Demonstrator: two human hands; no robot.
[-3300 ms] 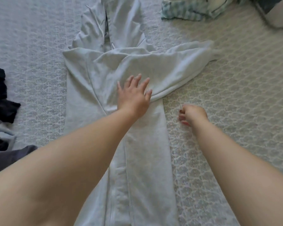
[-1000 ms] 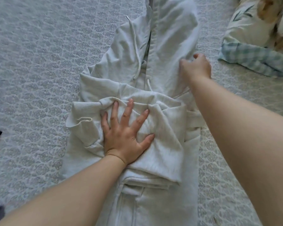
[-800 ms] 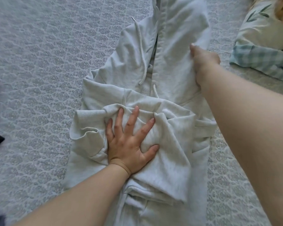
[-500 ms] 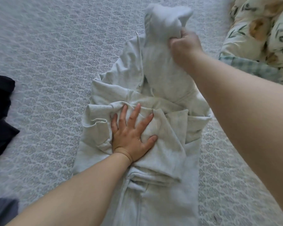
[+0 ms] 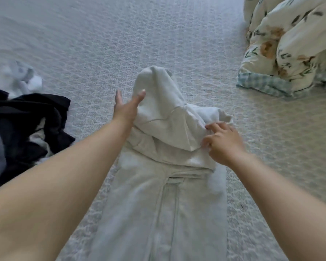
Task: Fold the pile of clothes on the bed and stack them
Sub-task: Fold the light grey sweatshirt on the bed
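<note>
Head view: the pale hoodie [image 5: 164, 166] lies lengthwise down the middle of the bed [image 5: 102, 44], its lower body running toward the near edge. Half a second ago the right hand was pinching the hood up off the bed while the left hand lay flat on the folded sleeves. Now the hood [image 5: 158, 102] has been swung over toward the near edge and sits as a rounded hump on top of the sleeves. The left hand [image 5: 127, 108] has lifted off the sleeves; it is open, fingers straight, its palm against the hood's left side. The right hand [image 5: 222, 142] has come down to the right side of the folded part, its fingers curled and pinching a ridge of cloth there.

I judge the hood fold all but made: the top now stops at shoulder level, though the hood is puffed and needs pressing flat. What remains for this garment is bringing the long lower body up over the top, then setting it aside.

The rest of the pile is untouched: dark clothes [image 5: 26, 121] at the left edge with a white garment [image 5: 24, 80] just beyond them. A flowered quilt [image 5: 290, 46] is bunched at the far right corner.
</note>
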